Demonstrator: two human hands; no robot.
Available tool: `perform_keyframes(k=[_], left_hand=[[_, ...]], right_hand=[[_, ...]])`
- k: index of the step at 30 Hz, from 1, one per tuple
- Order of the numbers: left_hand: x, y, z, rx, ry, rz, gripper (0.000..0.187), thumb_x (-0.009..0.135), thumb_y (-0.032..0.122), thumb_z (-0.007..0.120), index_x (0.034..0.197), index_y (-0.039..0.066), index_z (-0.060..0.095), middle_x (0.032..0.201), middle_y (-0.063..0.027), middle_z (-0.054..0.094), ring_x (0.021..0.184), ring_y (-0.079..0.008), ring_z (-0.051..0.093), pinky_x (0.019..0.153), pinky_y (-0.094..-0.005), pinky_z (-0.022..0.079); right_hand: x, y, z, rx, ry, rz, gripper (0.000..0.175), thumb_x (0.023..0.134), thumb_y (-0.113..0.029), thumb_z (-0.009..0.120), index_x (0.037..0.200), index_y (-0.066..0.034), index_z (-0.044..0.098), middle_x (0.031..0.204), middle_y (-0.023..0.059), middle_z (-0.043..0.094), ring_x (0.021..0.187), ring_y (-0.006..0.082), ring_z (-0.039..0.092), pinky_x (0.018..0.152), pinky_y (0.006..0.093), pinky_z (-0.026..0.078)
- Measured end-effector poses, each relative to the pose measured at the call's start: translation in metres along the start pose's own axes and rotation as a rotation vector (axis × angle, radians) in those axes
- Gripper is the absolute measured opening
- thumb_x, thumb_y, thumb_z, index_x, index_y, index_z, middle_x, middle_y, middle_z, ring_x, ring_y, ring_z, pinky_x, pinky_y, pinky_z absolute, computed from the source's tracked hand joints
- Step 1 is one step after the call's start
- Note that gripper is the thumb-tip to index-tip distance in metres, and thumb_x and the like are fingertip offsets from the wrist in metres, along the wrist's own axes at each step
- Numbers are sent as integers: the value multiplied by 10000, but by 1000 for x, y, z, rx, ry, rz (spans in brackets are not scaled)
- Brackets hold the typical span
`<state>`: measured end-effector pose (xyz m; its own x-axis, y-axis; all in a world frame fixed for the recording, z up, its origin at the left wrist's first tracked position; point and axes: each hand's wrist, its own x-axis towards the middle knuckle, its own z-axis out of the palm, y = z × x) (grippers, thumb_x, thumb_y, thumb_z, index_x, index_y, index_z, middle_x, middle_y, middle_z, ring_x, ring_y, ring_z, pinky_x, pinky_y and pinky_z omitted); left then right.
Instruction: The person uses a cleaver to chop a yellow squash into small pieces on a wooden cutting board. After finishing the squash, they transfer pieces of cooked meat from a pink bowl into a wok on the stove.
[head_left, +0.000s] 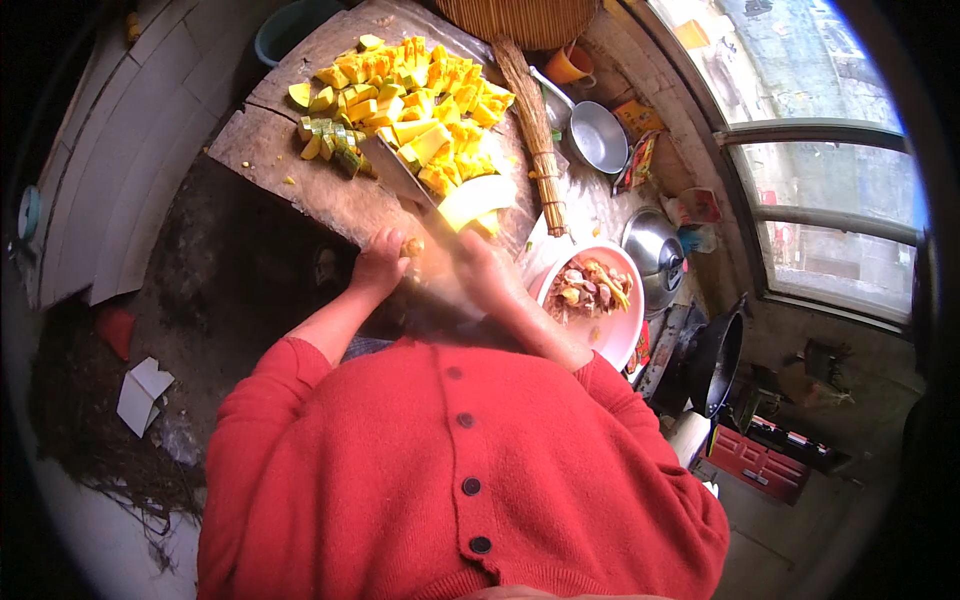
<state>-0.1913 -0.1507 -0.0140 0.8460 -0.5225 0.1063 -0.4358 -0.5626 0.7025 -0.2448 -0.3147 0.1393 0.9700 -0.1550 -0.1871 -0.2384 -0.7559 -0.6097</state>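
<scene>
My right hand (484, 270) is closed around the handle of a cleaver (396, 172), whose blade points away over the worn wooden board (322, 184). At the board's near edge, my left hand (381, 259) has its fingers around a small pale-brown piece (412, 247), perhaps ginger; its exact kind cannot be told. Chopped yellow pumpkin (397, 105) with green rind lies heaped across the far part of the board. A large pale slice of pumpkin (480, 201) lies beside the cleaver, overexposed by bright light.
A pink-white basin (636, 300) with meat-like pieces stands at the right, near my right forearm. Beyond it are a lidded metal pot (654, 251), a metal bowl (598, 137) and a dark wok (716, 360). A bundled straw brush (541, 142) lies along the board's right side.
</scene>
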Motion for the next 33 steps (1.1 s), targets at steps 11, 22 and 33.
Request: perform_keyframes(k=[11, 22, 33], left_hand=[[0, 6, 1, 33, -107, -70, 221, 702, 114, 666, 870, 48, 538, 901, -149, 541, 865, -361, 539, 733, -428, 469], [-6, 1, -2, -27, -147, -110, 237, 727, 119, 645, 951, 57, 596, 947, -182, 585, 885, -383, 565, 768, -445, 478], [55, 9, 4, 49, -71, -85, 97, 807, 122, 553, 881, 70, 517, 914, -139, 537, 834, -344, 562, 682, -446, 488]], right_hand=[[9, 42, 48, -153, -215, 70, 181, 813, -145, 496, 932, -20, 554, 776, 262, 617, 773, 419, 608, 710, 507, 470], [-9, 18, 55, -6, -99, 187, 172, 791, -130, 526, 922, -20, 545, 780, 239, 627, 785, 402, 621, 701, 501, 485], [9, 17, 11, -10, 135, 43, 103, 819, -141, 523, 887, -63, 525, 779, 255, 597, 727, 433, 584, 646, 513, 452]])
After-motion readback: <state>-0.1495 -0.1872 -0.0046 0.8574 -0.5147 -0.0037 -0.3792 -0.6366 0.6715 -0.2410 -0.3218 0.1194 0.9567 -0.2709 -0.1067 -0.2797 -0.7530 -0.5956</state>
